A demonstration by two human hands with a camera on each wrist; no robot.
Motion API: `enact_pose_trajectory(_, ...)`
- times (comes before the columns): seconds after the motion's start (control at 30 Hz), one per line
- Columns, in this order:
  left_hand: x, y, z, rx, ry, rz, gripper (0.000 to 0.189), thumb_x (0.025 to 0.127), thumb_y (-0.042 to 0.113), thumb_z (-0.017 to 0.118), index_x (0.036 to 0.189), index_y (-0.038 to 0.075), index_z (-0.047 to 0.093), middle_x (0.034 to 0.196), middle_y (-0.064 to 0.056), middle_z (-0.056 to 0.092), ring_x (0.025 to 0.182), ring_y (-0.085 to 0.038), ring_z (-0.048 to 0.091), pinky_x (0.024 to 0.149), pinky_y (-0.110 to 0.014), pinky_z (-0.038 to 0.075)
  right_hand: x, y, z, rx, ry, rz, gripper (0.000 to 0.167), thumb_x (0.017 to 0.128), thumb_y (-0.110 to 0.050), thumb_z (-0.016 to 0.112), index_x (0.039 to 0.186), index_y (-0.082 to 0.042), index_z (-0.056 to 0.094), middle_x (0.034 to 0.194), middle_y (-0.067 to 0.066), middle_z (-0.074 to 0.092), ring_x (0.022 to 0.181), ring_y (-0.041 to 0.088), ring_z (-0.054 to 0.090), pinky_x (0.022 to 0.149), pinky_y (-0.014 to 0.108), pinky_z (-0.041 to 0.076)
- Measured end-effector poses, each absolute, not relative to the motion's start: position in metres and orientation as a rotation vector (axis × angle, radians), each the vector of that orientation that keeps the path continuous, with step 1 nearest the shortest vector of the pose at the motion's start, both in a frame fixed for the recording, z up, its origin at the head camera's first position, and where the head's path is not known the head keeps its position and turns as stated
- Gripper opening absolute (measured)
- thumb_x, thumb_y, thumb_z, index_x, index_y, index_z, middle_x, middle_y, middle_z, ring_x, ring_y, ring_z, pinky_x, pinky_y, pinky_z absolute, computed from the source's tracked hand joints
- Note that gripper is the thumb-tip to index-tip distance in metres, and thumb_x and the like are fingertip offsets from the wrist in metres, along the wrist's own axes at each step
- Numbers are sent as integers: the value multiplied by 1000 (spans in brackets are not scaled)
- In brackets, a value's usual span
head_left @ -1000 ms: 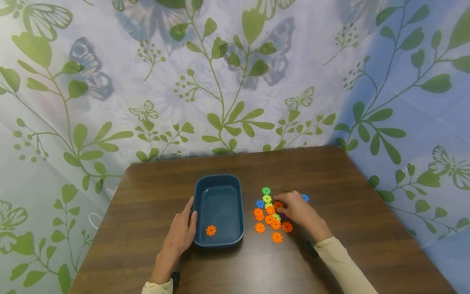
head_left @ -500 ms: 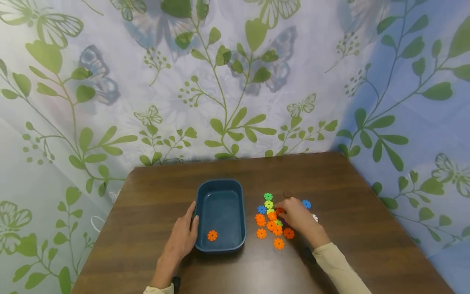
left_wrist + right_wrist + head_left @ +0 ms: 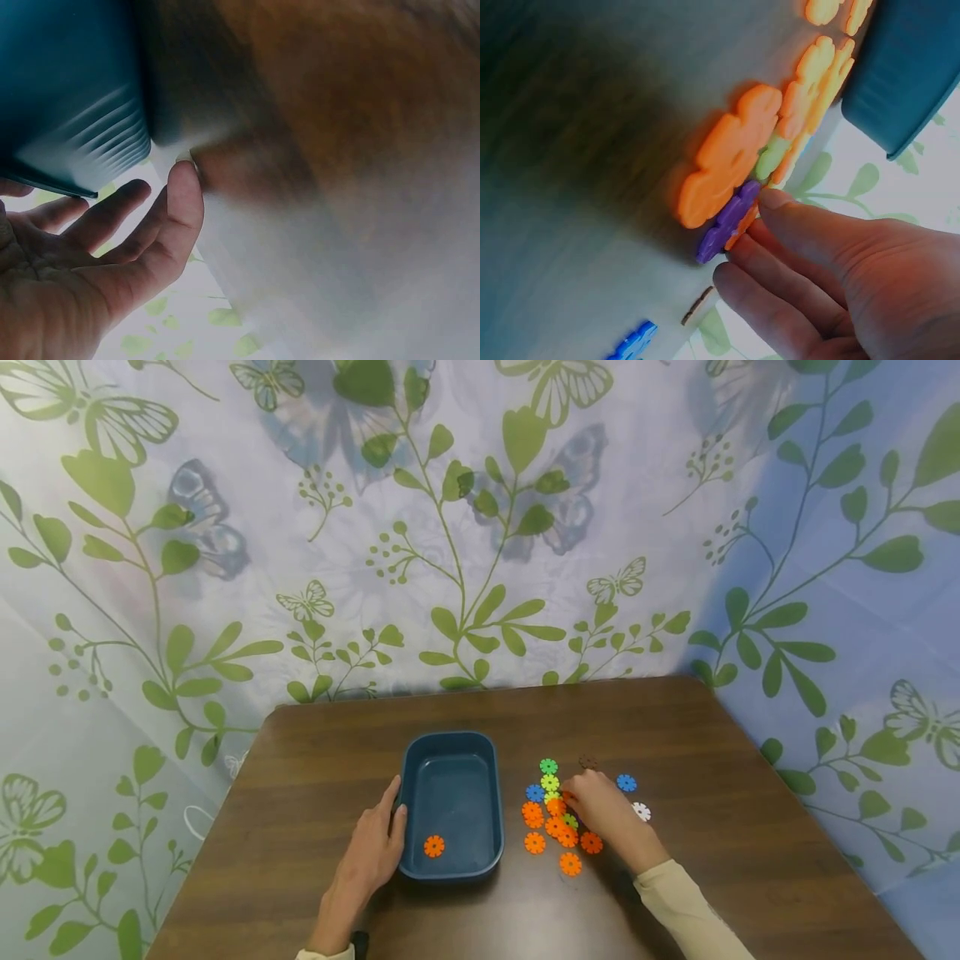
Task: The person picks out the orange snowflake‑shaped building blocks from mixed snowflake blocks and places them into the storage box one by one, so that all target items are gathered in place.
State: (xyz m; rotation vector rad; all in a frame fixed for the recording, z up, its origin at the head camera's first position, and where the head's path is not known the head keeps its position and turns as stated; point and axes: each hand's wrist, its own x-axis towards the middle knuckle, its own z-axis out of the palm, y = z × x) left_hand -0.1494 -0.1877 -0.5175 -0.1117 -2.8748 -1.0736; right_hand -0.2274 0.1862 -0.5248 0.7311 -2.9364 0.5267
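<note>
My left hand [image 3: 366, 845] rests against the left wall of a dark blue tray [image 3: 497, 827], thumb at the rim and fingers fairly straight. In the left wrist view, its fingers [image 3: 184, 191] lie along the tray's outer side. One orange notched disc [image 3: 433, 846] lies inside the tray. My right hand [image 3: 606, 810] is down at the right side of a cluster of notched plastic discs. Its thumb and fingertips pinch a red-orange disc [image 3: 742, 227], mostly hidden by the hand. A purple disc [image 3: 727, 225] and a larger-looking orange disc [image 3: 731, 157] lie right beside the fingertips.
Several orange discs, yellow-green discs, a green disc [image 3: 549, 766] and a blue disc [image 3: 535, 792] lie between tray and hand. Beyond the right hand are a brown disc [image 3: 587, 762], another blue disc [image 3: 626, 783] and a white disc [image 3: 641, 811]. A patterned curtain [image 3: 480, 527] backs the table.
My right fingers have come together and lowered onto the red-orange disc. The white disc has come out from behind the hand. My left hand stays at the tray; the head view has tilted slightly.
</note>
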Motion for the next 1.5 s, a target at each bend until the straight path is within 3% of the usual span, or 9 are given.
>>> enact_pose_trajectory(0.37, -150, -188, -518, -113, -2870, -1073, 57, 115, 18, 52, 168, 3, 35, 139, -21, 65, 106, -29, 65, 109, -61, 50, -229, 190, -522, 836, -2904, 585, 9, 90, 3, 84, 86, -2, 78, 64, -5, 54, 57, 10, 43, 57, 21, 44)
enact_pose_trajectory(0.67, -150, -188, -518, -107, -2878, -1089, 58, 115, 18, 51, 168, 4, 34, 139, -20, 64, 106, -28, 65, 110, -60, 49, -231, 193, -521, 866, -2893, 620, 4, 92, 5, 81, 90, 2, 80, 65, -3, 60, 54, 5, 47, 56, 17, 46)
enact_pose_trajectory(0.83, -150, -188, -518, -103, -2888, -1097, 58, 116, 19, 51, 169, 5, 33, 149, -23, 60, 112, -29, 65, 110, -61, 47, -231, 193, -521, 806, -2910, 680, 9, 92, 9, 78, 97, 3, 83, 72, 4, 70, 54, 5, 51, 56, 17, 48)
enact_pose_trajectory(1.0, -150, -188, -518, -105, -2880, -1110, 58, 116, 18, 51, 169, 5, 32, 146, -21, 62, 111, -27, 65, 111, -60, 47, -232, 192, -524, 754, -2901, 708, 8, 91, 9, 80, 95, 2, 82, 73, 5, 71, 55, 6, 53, 56, 17, 50)
enact_pose_trajectory(1.3, -149, -188, -520, -108, -2875, -1093, 58, 116, 19, 50, 169, 4, 32, 151, -23, 59, 114, -28, 66, 111, -60, 47, -233, 192, -524, 752, -2857, 730, 10, 88, 12, 80, 90, 2, 81, 79, 11, 75, 59, 9, 59, 61, 25, 59)
enact_pose_trajectory(1.5, -148, -188, -519, -124, -2865, -1106, 57, 116, 17, 51, 168, 3, 33, 145, -22, 63, 108, -26, 67, 110, -60, 48, -233, 195, -526, 730, -2835, 756, 13, 87, 13, 81, 97, 4, 83, 92, 18, 79, 67, 17, 69, 70, 34, 63)
